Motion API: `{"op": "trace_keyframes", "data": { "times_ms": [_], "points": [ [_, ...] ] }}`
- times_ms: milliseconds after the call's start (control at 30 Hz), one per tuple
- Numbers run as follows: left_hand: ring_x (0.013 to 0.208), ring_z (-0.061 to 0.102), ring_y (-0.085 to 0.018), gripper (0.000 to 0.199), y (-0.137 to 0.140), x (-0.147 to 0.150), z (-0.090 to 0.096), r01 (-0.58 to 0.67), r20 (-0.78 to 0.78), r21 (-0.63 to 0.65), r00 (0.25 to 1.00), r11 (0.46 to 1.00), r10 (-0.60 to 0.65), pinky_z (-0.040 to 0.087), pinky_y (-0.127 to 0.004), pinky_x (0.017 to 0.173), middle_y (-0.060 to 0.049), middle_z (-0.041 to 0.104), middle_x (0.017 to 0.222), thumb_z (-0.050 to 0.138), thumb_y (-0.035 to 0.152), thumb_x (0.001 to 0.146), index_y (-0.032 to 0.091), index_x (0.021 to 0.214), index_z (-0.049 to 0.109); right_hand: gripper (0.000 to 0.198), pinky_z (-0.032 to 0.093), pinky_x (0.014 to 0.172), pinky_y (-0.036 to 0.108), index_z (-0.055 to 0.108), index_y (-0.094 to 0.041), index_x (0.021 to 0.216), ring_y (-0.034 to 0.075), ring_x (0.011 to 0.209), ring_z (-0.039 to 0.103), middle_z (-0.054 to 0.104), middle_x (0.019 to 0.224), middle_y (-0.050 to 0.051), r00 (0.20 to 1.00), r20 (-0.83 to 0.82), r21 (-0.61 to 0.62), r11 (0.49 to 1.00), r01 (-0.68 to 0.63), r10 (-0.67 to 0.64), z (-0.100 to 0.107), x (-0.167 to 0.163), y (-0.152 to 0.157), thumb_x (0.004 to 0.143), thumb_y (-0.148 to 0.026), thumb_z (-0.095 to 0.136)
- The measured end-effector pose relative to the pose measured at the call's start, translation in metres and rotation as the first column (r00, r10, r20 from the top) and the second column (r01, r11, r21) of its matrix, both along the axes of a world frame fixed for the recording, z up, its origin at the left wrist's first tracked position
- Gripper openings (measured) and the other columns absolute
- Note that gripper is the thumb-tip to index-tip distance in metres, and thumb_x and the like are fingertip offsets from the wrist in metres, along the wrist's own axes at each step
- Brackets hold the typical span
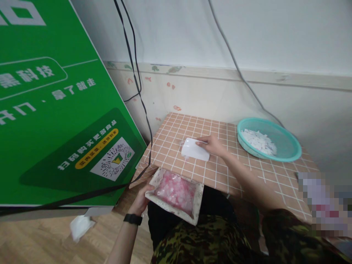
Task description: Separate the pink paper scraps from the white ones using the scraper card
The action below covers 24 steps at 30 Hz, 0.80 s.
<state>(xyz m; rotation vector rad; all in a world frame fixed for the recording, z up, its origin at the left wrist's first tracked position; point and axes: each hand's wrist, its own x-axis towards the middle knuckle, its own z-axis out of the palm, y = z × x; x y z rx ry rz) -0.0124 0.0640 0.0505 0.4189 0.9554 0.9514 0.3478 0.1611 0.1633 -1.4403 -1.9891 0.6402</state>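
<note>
My left hand [143, 198] grips the left edge of a rectangular, pale speckled tray [200, 190], its fingers partly hidden underneath. Pink and whitish translucent pieces [176, 191] fill the tray, which is tilted at the table's front edge above my lap. Over on the tabletop, my right hand [211, 145] pinches a white plastic scraper [194, 149] by its right side. The scraper lies low against the checked surface. A few small clear bits [186, 158] show at its left and lower edges; what is under it is hidden.
A turquoise mesh basket [286, 145] with white shreds stands at the table's [220, 176] back right. Black cables [143, 106] hang at the left, before a large green sign [55, 146]. A white bag [81, 226] lies on the floor. A blurred patch covers the right side.
</note>
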Motion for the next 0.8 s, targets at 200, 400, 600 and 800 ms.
{"op": "trace_keyframes", "data": {
  "times_ms": [200, 400, 600, 800],
  "points": [
    [0.098, 0.064, -0.031, 0.051, -0.001, -0.001, -0.004, 0.02, -0.023, 0.083, 1.0, 0.996, -0.018, 0.046, -0.04, 0.088, -0.011, 0.072, 0.105, 0.061, 0.015, 0.064, 0.01, 0.114, 0.064, 0.029, 0.05, 0.069, 0.031, 0.071, -0.022, 0.106, 0.021, 0.081, 0.067, 0.072, 0.098, 0.005, 0.985, 0.172, 0.045, 0.999, -0.025, 0.017, 0.015, 0.017, 0.003, 0.084, -0.03, 0.054],
    [0.093, 0.066, -0.03, 0.049, 0.0, -0.002, -0.004, 0.029, -0.04, 0.038, 0.999, 0.999, -0.028, 0.046, -0.039, 0.086, -0.012, 0.073, 0.102, 0.061, 0.018, 0.063, 0.01, 0.112, 0.066, 0.029, 0.05, 0.078, 0.033, 0.07, -0.023, 0.107, 0.023, 0.09, 0.066, 0.07, 0.104, 0.005, 0.996, 0.087, 0.056, 0.998, 0.02, -0.025, 0.013, 0.004, 0.0, 0.085, -0.032, 0.053],
    [0.091, 0.066, -0.031, 0.051, -0.003, 0.002, 0.003, 0.0, -0.106, 0.0, 0.994, 1.0, 0.0, 0.048, -0.04, 0.079, -0.008, 0.074, 0.098, 0.065, 0.019, 0.058, 0.014, 0.109, 0.068, 0.032, 0.05, 0.065, 0.029, 0.068, -0.024, 0.112, 0.019, 0.078, 0.066, 0.072, 0.099, 0.002, 0.993, 0.051, -0.08, 0.991, -0.104, 0.108, 0.008, -0.001, -0.005, 0.085, -0.033, 0.052],
    [0.086, 0.066, -0.03, 0.045, -0.006, 0.005, 0.001, 0.092, -0.071, -0.014, 0.993, 0.996, -0.093, 0.048, -0.038, 0.077, -0.012, 0.074, 0.092, 0.061, 0.022, 0.061, 0.007, 0.102, 0.07, 0.032, 0.051, 0.071, 0.03, 0.071, -0.021, 0.106, 0.022, 0.086, 0.066, 0.07, 0.104, 0.004, 0.997, 0.074, -0.01, 0.999, 0.034, -0.033, 0.011, 0.043, -0.003, 0.083, -0.037, 0.056]
  ]
}}
